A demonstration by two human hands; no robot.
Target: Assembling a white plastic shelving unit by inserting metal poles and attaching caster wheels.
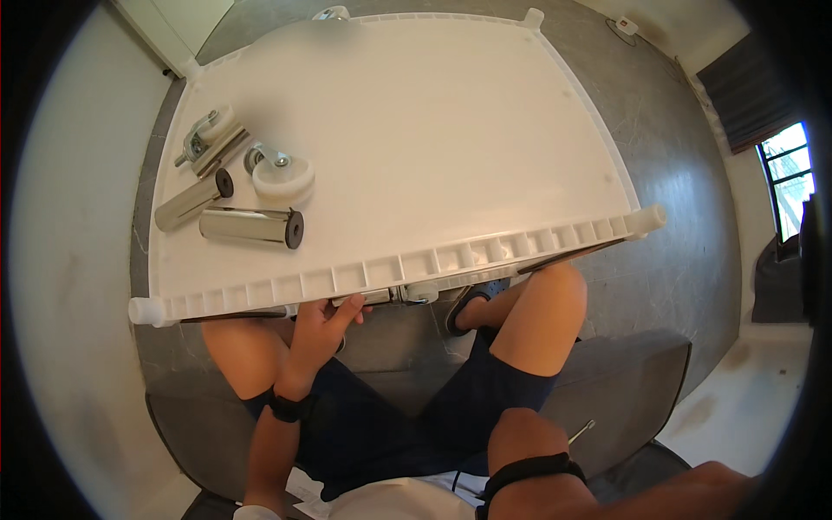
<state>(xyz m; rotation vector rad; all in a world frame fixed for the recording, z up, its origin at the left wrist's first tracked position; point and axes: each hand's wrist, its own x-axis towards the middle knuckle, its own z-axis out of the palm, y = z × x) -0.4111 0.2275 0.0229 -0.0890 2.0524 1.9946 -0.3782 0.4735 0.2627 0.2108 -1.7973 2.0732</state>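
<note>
Under the near ribbed edge of a white plastic panel, my left hand is closed round a shiny metal tube. A white caster wheel shows at the tube's right end, partly hidden by the panel. My right hand is low at the right, above the seat, and its fingers are hidden. Beside its wrist a thin, light-coloured rod sticks out; whether the hand holds it I cannot tell. On the panel's left lie several metal tubes with black end caps and two loose casters.
The panel rests across my knees, with raised corner posts. Another caster shows at its far edge. I sit on a dark grey sofa over a grey tiled floor. A white wall stands close on the left.
</note>
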